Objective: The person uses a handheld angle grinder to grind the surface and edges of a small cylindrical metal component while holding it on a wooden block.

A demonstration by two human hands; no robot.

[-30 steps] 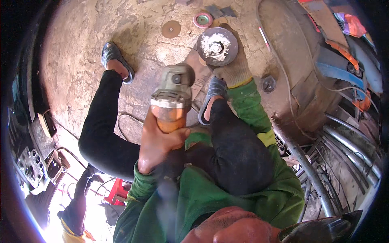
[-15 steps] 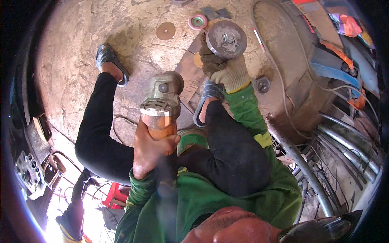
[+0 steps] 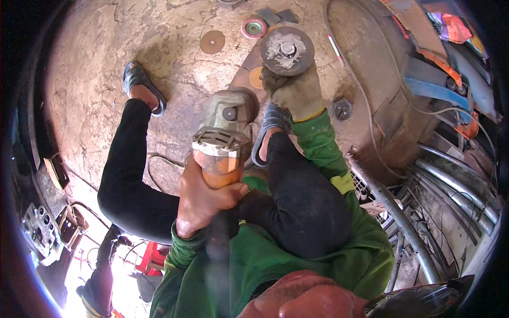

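My bare left hand (image 3: 204,204) is wrapped round the orange body of an angle grinder (image 3: 225,114), whose grey metal head points away from me. At the head's right side a dark round wheel shows edge-on. My right hand (image 3: 299,98), in a knitted work glove, is closed below a round grey metal disc (image 3: 288,50) with a hex nut at its centre. The disc's face is turned up, with a pale, rough patch around the nut. Grinder and disc are apart. What my right fingers grip beneath the disc is partly hidden.
On the concrete floor lie a thin brown disc (image 3: 212,42), a pink-rimmed wheel (image 3: 254,28), a yellow disc (image 3: 256,77) and a small dark round part (image 3: 342,109). A cable (image 3: 366,98) runs along the right. Metal pipes (image 3: 403,222) lie at lower right.
The grinder in my left hand has shifted right and slightly up, nearer the disc. My right hand has moved the disc a little left and turned it, so its pale patch shows more.
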